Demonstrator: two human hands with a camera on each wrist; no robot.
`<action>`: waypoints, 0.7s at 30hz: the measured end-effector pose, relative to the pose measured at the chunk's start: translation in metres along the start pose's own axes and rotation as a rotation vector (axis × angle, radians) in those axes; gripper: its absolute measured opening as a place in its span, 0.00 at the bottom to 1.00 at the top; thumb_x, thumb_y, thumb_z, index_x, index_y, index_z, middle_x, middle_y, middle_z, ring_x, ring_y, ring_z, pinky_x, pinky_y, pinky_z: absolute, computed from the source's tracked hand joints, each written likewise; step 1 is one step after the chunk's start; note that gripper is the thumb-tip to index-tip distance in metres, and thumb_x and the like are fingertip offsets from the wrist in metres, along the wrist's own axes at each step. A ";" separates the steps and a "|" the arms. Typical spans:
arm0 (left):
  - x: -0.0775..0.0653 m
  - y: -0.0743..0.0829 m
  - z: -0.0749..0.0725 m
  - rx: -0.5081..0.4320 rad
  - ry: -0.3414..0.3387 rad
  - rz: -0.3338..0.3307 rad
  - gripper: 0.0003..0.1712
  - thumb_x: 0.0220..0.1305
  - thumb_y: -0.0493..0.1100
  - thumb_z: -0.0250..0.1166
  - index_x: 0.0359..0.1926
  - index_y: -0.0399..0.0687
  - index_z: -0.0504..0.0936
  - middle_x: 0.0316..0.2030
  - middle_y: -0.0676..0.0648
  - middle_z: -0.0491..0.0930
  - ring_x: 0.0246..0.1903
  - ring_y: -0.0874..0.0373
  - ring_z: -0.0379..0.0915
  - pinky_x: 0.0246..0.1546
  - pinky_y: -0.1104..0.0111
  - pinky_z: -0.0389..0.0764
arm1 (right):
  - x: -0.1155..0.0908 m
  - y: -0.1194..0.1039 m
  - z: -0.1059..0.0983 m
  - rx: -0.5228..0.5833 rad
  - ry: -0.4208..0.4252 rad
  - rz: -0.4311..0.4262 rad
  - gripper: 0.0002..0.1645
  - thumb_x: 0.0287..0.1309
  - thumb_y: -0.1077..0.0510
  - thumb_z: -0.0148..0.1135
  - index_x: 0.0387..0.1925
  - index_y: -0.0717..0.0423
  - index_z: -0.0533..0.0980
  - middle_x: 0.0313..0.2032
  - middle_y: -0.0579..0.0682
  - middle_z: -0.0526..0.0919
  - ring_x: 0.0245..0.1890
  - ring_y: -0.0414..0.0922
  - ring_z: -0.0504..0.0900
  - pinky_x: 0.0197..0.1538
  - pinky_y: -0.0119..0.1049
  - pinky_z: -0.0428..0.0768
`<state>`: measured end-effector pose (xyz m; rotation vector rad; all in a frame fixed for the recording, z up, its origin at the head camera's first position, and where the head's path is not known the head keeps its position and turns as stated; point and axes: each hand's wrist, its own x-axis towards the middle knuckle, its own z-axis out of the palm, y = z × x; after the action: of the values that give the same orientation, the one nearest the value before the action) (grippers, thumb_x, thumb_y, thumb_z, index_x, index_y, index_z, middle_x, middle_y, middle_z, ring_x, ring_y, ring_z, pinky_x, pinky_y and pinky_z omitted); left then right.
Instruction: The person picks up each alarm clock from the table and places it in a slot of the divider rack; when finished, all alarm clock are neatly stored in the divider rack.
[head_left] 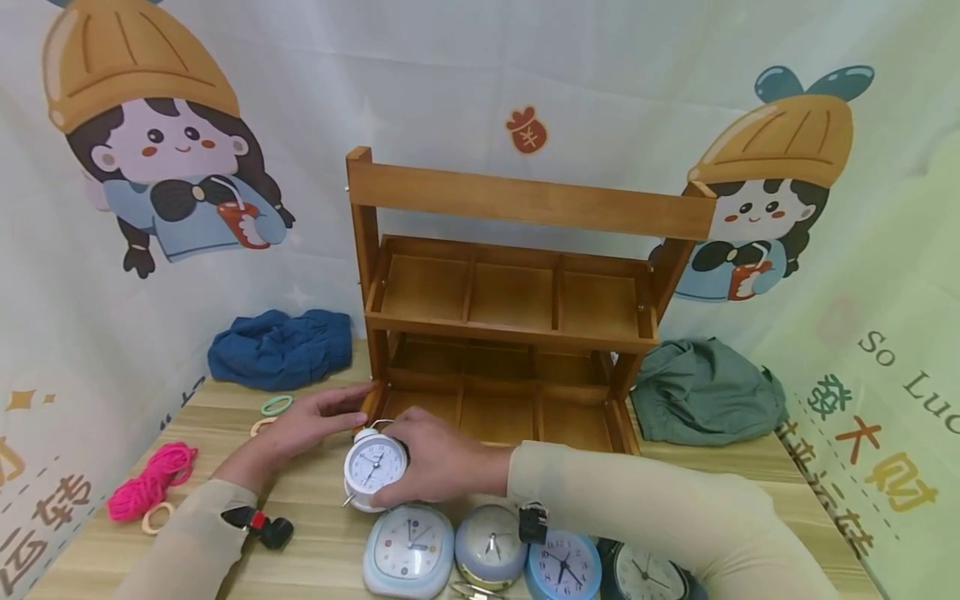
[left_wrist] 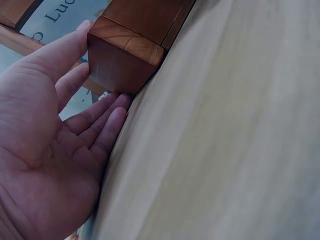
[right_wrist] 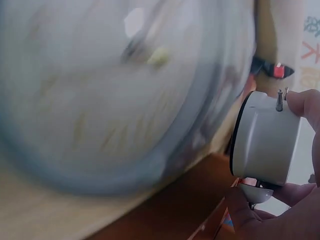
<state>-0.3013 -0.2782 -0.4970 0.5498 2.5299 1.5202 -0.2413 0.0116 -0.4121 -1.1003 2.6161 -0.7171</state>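
My right hand [head_left: 442,454] grips a small white twin-bell alarm clock [head_left: 372,467], its dial facing up toward the head camera. In the right wrist view the clock's white case [right_wrist: 265,140] is seen side-on, with fingers round its bell end and the thumb near a metal foot. Beside the front left corner of a brown wooden shelf [head_left: 528,200], my left hand [head_left: 307,425] touches the wood with extended fingers. The left wrist view shows those fingers against the shelf's end [left_wrist: 122,65].
In front stand a square pale-blue clock [head_left: 408,552], a round bell clock [head_left: 491,546], a blue clock [head_left: 562,567] and a dark-cased clock [head_left: 648,575]. Blue cloth [head_left: 281,350] and green cloth [head_left: 705,392] flank the shelf. Pink yarn [head_left: 153,482] lies left.
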 end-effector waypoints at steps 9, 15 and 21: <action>0.001 0.002 -0.002 -0.016 0.001 0.000 0.38 0.80 0.51 0.71 0.84 0.47 0.72 0.80 0.37 0.71 0.77 0.36 0.70 0.65 0.70 0.75 | 0.001 0.024 -0.022 -0.066 0.105 0.025 0.45 0.53 0.36 0.87 0.68 0.51 0.83 0.59 0.46 0.80 0.53 0.37 0.78 0.56 0.31 0.80; 0.002 0.000 -0.001 -0.021 -0.006 0.002 0.38 0.81 0.51 0.71 0.84 0.48 0.71 0.80 0.38 0.71 0.78 0.36 0.68 0.64 0.72 0.74 | 0.010 0.040 -0.033 -0.069 0.183 0.049 0.45 0.53 0.39 0.87 0.67 0.54 0.83 0.62 0.51 0.80 0.54 0.41 0.79 0.58 0.35 0.82; 0.001 0.000 0.001 -0.024 0.000 0.018 0.38 0.80 0.50 0.71 0.84 0.48 0.72 0.79 0.38 0.72 0.77 0.36 0.69 0.63 0.74 0.74 | 0.025 0.054 -0.038 -0.104 0.257 0.014 0.41 0.51 0.41 0.87 0.64 0.54 0.85 0.59 0.52 0.84 0.59 0.47 0.81 0.61 0.41 0.82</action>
<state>-0.3022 -0.2772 -0.4972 0.5706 2.5100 1.5551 -0.3054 0.0396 -0.4073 -1.0800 2.9028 -0.7743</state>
